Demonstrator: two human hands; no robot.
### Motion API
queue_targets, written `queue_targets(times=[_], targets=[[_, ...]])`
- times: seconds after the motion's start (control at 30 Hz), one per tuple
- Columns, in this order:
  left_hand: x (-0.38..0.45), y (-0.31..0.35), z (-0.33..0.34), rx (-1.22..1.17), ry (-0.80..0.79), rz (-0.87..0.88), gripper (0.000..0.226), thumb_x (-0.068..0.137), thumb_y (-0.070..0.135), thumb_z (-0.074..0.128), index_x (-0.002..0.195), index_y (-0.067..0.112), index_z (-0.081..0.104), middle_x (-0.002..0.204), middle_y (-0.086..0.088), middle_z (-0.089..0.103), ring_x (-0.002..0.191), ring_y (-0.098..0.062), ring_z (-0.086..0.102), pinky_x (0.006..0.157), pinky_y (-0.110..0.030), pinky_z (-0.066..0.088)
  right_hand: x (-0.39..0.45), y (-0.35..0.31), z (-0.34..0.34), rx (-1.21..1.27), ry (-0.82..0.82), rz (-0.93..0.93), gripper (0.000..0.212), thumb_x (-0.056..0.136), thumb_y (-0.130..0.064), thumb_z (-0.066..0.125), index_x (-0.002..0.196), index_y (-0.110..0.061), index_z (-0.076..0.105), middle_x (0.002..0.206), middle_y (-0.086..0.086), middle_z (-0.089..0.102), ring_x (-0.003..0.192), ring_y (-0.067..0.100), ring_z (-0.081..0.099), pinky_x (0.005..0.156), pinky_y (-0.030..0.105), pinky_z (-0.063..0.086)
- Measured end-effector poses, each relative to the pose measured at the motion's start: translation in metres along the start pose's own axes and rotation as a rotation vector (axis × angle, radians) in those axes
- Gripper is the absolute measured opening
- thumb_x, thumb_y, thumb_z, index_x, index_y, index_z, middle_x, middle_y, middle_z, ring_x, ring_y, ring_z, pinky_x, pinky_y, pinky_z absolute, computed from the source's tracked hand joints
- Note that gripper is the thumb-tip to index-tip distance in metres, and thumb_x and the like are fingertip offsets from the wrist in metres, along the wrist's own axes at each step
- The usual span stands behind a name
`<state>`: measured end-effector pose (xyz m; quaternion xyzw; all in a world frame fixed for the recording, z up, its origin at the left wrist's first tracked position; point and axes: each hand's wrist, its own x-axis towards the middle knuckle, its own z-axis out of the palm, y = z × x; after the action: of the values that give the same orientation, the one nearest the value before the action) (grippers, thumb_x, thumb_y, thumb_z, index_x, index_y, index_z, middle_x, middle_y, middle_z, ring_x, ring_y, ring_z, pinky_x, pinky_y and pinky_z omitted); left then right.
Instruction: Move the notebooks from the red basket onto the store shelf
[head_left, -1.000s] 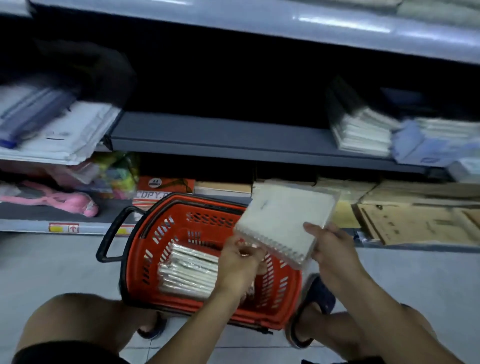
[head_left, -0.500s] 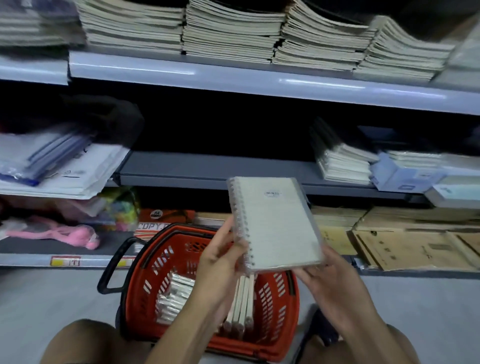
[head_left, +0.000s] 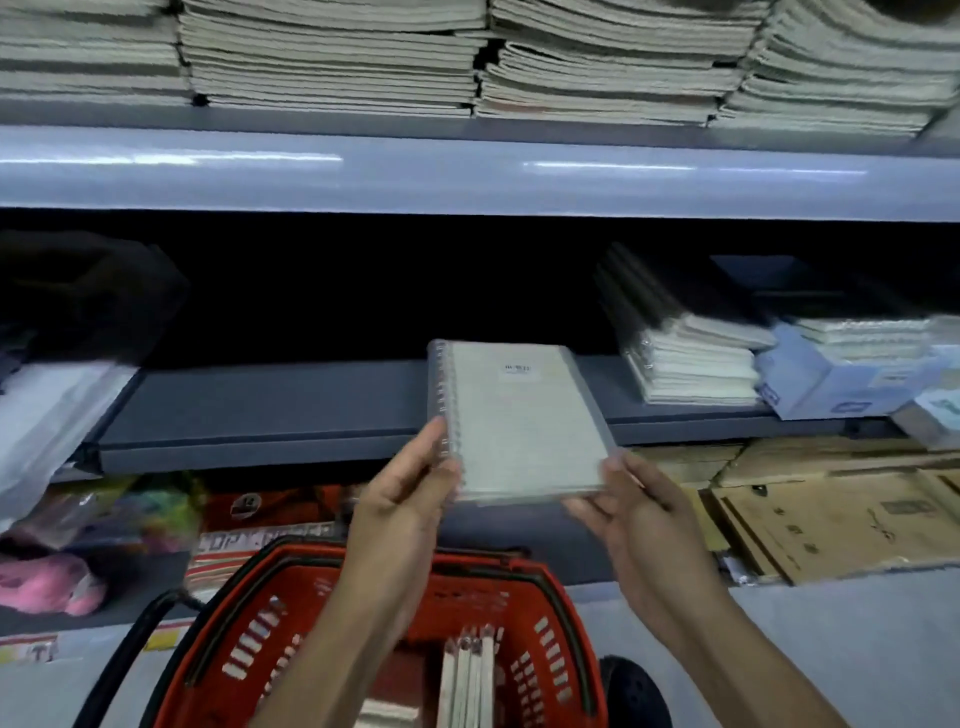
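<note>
Head view: spiral notebook (head_left: 519, 423) held up in front of grey store shelf (head_left: 270, 402), above red basket (head_left: 545, 649); left hand (head_left: 410, 499) pinching the spiral edge, right hand (head_left: 628, 512) gripping the lower right corner; more notebooks (head_left: 467, 675) upright inside basket.

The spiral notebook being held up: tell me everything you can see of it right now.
The pale grey-white spiral-bound notebook is held cover-up and slightly tilted, in front of the dark grey middle shelf. A clear plastic coil runs down its left edge; a small label with dark print, too blurred to read, sits near the top. It looks wrapped in glossy clear film. The left hand pinches the lower coil edge; the right hand has its grip on the lower right corner. It hangs above the red plastic basket, touching nothing else.
</note>
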<state>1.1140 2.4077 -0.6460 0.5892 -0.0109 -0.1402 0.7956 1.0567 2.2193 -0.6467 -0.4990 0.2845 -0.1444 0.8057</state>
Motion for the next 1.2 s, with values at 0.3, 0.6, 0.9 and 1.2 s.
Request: queue_targets(times=[0.3,0.6,0.9,1.2], targets=[[0.126,-0.004,0.013,0.567,0.015,0.221,0.05,0.095,0.02,0.067,0.142,0.029,0.053,0.123,0.019,0.06,0.104,0.014,0.055,0.085,-0.001,0.039,0.132,-0.013,0.053,-0.483,0.078,-0.163,0.02,0.104,-0.022,0.051,0.103,-0.008,0.066,0.087,0.006,0.073,0.065,0.012,0.068,0.079,0.035,0.058],[0.134,-0.013,0.004,0.993,0.037,0.224,0.084,0.082,0.033,0.08,0.153,0.036,0.034,0.106,0.009,0.05,0.111,-0.004,0.036,0.103,-0.024,0.039,0.146,-0.022,0.03,-1.172,-0.058,-0.139,0.083,0.05,-0.078,0.066,0.114,-0.026,0.072,0.115,-0.003,0.054,0.117,0.022,0.053,0.101,0.038,0.049],[0.15,-0.019,0.028,1.16,0.173,0.318,0.072,0.08,0.048,0.078,0.141,0.02,0.053,0.125,-0.002,0.059,0.117,-0.027,0.036,0.096,-0.03,0.027,0.166,-0.017,0.023,-1.137,0.093,-0.317,0.037,0.069,-0.06,0.076,0.086,-0.028,0.074,0.084,-0.006,0.072,0.087,0.017,0.068,0.074,0.039,0.057],[0.145,-0.024,0.025,1.131,0.242,0.363,0.075,0.084,0.047,0.075,0.145,0.013,0.046,0.131,-0.008,0.053,0.122,-0.028,0.038,0.104,-0.04,0.037,0.142,-0.02,0.031,-1.057,0.179,-0.381,0.033,0.082,-0.049,0.076,0.086,-0.024,0.055,0.106,-0.006,0.054,0.113,0.023,0.058,0.094,0.039,0.05]])
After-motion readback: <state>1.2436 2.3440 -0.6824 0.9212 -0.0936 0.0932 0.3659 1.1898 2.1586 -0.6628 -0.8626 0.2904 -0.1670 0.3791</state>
